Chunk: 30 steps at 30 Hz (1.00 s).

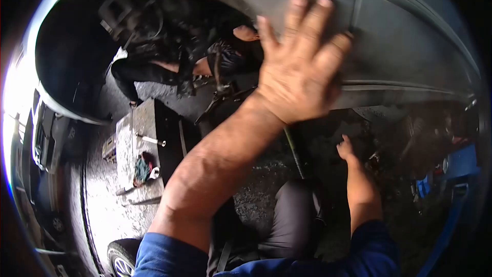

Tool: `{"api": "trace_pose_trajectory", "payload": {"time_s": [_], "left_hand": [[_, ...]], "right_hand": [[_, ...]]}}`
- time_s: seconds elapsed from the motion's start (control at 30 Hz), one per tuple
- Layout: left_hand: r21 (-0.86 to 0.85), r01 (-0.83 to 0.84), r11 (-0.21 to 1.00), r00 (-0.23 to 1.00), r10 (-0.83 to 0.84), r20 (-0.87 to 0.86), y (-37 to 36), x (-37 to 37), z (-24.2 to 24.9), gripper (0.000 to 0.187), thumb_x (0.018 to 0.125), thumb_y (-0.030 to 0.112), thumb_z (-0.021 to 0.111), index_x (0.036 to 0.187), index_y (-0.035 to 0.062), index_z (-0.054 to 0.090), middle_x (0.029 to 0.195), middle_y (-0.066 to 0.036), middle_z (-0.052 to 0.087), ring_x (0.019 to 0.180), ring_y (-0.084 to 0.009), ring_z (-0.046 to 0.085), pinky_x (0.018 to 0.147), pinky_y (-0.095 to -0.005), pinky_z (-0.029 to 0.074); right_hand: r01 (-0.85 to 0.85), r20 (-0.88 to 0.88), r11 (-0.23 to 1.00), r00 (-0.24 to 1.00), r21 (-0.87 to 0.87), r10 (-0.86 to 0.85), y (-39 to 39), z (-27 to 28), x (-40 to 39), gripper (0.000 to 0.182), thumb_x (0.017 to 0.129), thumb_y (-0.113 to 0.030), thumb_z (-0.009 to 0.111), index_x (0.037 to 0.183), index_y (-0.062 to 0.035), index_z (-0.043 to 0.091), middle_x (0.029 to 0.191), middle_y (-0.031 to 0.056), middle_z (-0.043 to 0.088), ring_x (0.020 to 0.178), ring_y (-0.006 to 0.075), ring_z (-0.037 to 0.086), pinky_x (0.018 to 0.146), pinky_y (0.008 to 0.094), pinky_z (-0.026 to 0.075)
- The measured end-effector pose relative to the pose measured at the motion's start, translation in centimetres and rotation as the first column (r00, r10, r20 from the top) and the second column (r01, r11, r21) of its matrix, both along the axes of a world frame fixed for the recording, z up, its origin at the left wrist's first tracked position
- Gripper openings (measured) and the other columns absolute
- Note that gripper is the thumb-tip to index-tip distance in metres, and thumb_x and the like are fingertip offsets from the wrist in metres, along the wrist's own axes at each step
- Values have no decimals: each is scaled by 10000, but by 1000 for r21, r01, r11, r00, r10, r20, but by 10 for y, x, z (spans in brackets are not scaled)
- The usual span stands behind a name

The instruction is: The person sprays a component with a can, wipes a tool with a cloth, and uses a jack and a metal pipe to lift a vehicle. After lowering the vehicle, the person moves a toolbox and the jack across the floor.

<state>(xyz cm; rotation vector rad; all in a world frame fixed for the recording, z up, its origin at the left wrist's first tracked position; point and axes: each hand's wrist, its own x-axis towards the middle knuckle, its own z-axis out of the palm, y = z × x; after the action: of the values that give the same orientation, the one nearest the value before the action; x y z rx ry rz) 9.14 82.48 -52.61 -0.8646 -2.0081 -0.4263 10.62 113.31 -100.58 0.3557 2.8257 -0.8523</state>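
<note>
My left hand (pixel 302 64) lies spread on the grey door panel (pixel 410 46) of a car, fingers apart and holding nothing. Lower and to the right, my right hand (pixel 346 147) is in the air below the car's sill, with one finger extended; whether the other fingers hold anything is too dark to tell. Left of my left hand is the open wheel arch (pixel 77 51), with dark suspension parts (pixel 218 66) inside.
Under the car, another person (pixel 148 72) in dark clothes is partly visible. A worn block (pixel 141 138) at left bears a wrench (pixel 152 140) and a rag (pixel 142 169). A wheel (pixel 122 259) lies at bottom left. Blue equipment (pixel 461 163) stands at right.
</note>
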Motion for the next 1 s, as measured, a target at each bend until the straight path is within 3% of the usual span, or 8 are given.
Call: {"api": "trace_pose_trajectory", "payload": {"time_s": [0.1,0.17,0.23,0.43,0.53,0.67,0.83,1.0], "left_hand": [[-59,120,991,977,-107,185,-26,59,-17,573,610,235,798,1127,123,577,1464,-239,297,1380,-477,234,997,-724,238],[-44,248,968,918,-221,329,-61,89,-48,547,638,240,788,1128,117,580,1427,-216,362,1360,-433,312,1027,-685,246],[-41,181,983,871,-141,471,-106,108,-88,531,634,248,793,1106,105,595,1379,-200,425,1336,-407,362,1031,-655,267],[28,-381,924,777,304,550,-314,152,-189,431,694,207,762,1066,46,613,1234,-205,548,1157,-403,512,973,-495,403],[11,-763,646,546,636,545,-429,189,-233,495,731,257,750,1148,46,588,1310,-227,498,1221,-408,459,1033,-519,338],[-278,-916,289,36,750,660,-502,220,-256,676,822,426,657,1343,38,470,1444,-240,362,1352,-407,305,1107,-533,224],[-203,-878,434,178,689,703,-515,228,-259,573,826,363,660,1235,-22,548,1360,-249,462,1305,-403,377,1091,-501,272],[-297,-878,375,23,653,757,-527,222,-241,384,795,294,682,1093,58,631,1224,-192,541,1189,-369,468,989,-490,384]], "right_hand": [[93,-211,969,977,227,-45,-7,-8,59,442,828,-97,583,1262,-59,505,867,120,683,917,250,645,914,349,472],[163,131,948,983,-273,-131,17,-8,90,529,804,-121,635,1305,-75,471,962,148,674,966,260,637,954,389,454],[37,183,999,983,-22,-33,22,16,116,640,781,-127,671,1361,-70,408,1077,173,641,1037,280,614,992,401,430],[60,247,946,958,320,-144,-39,138,169,877,718,-152,785,1450,-39,316,1369,213,497,1263,320,492,1070,397,382],[267,193,954,952,-134,-239,-52,144,175,700,785,-155,755,1383,-2,425,1296,189,560,1215,281,529,1015,360,417],[77,1,973,997,-218,-79,-143,224,148,573,841,-142,700,1336,24,465,1226,178,596,1117,247,580,973,349,449],[-269,-132,845,963,-462,234,-288,295,112,523,853,-170,693,1307,4,498,1251,184,583,1108,236,590,963,373,473],[-641,-124,682,754,-352,645,-448,333,118,513,839,-208,701,1279,-9,529,1228,182,589,1112,261,594,952,377,492]]}}
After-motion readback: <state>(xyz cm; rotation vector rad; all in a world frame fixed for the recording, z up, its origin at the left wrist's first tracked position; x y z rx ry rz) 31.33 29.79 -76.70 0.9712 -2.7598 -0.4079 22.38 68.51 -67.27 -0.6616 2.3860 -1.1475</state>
